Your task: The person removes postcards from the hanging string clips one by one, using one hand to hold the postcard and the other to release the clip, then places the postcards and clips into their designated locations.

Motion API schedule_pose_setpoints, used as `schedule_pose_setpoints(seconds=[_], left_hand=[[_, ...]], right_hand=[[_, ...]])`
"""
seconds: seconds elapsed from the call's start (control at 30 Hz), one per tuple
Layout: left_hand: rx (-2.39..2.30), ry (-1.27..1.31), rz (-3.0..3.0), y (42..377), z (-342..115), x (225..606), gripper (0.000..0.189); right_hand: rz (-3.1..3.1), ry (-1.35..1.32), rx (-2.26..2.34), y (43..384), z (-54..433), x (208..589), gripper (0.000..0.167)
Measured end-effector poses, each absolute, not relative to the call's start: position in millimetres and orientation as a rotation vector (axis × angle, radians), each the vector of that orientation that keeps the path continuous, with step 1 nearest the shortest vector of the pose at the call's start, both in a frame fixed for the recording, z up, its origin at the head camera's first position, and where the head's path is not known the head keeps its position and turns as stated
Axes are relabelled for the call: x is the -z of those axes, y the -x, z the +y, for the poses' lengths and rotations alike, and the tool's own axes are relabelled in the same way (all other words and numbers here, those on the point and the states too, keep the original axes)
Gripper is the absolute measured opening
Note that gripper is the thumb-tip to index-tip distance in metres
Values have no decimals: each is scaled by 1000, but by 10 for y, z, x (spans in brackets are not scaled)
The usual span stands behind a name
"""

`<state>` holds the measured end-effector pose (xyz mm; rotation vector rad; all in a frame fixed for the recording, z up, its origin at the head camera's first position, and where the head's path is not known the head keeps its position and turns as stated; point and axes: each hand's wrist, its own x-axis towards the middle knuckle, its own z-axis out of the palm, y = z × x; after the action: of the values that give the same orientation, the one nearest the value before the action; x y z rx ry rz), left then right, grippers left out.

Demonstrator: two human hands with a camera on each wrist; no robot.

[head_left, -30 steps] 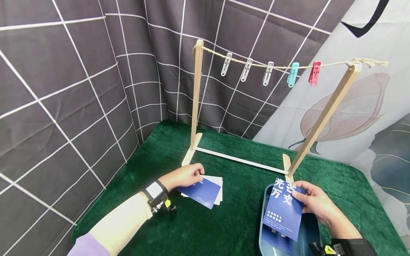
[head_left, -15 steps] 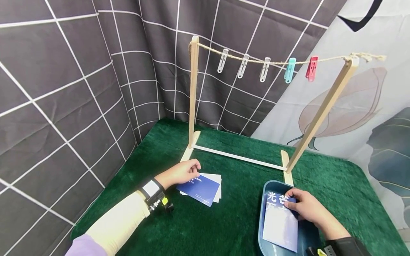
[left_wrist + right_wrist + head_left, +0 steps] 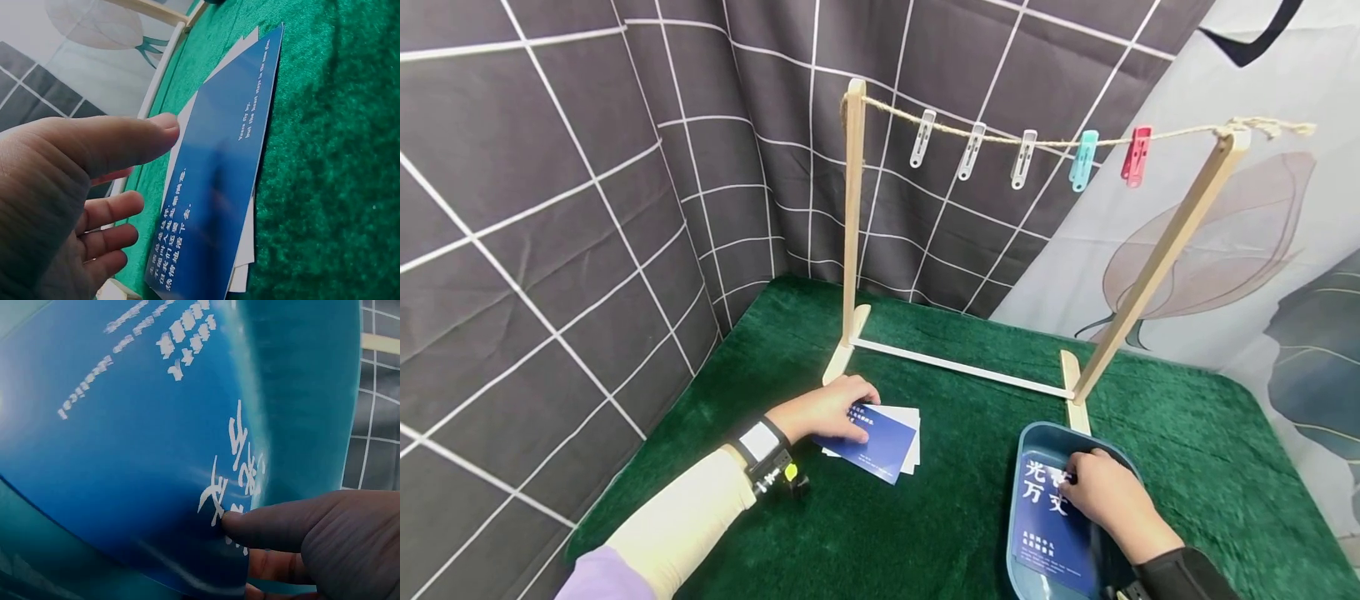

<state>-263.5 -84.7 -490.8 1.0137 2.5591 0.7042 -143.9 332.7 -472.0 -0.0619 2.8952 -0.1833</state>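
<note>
A blue card (image 3: 1052, 546) with large white characters lies inside a dark blue plastic tray (image 3: 1047, 437) at the lower right. My right hand (image 3: 1108, 500) pinches its upper right edge; in the right wrist view the thumb presses its printed face (image 3: 150, 437) and the fingers sit behind it. On the green cloth, a second blue card (image 3: 883, 454) rests on top of white-edged cards (image 3: 910, 417). My left hand (image 3: 827, 407) is over the near left end of this pile, thumb and fingers apart, gripping nothing. The left wrist view shows the thumb hovering beside that blue card (image 3: 219, 156).
Behind the cards stands a wooden frame with a left post (image 3: 853, 217), a right post (image 3: 1165, 258) and a white bottom bar (image 3: 962, 367). Several clothespins hang from its rope (image 3: 1000, 136), including a teal clothespin (image 3: 1083, 161) and a red clothespin (image 3: 1137, 157). Dark grid curtains (image 3: 550, 250) enclose the back and left.
My right hand has lowered the blue card from above the tray down into it. My left hand has stayed by the pile, its thumb and fingers spreading apart.
</note>
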Motion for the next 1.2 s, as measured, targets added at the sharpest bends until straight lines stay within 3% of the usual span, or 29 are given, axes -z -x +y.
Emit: schedule_pose_setpoints(seconds=[0.27, 0.6, 1.03, 1.2], left_hand=[[-621, -994, 2515, 2611, -852, 4924, 61], [-487, -1064, 2563, 2558, -826, 4919, 76], [-396, -1046, 2639, 2596, -806, 4932, 75], [-488, -1027, 2616, 2619, -786, 4891, 60]], right_hand=[[3031, 36, 89, 1394, 3257, 4739, 40], [2956, -55, 296, 1371, 3288, 4481, 27], [3001, -57, 373, 1317, 3299, 4496, 28], [2994, -69, 372, 1329, 3298, 4472, 28]])
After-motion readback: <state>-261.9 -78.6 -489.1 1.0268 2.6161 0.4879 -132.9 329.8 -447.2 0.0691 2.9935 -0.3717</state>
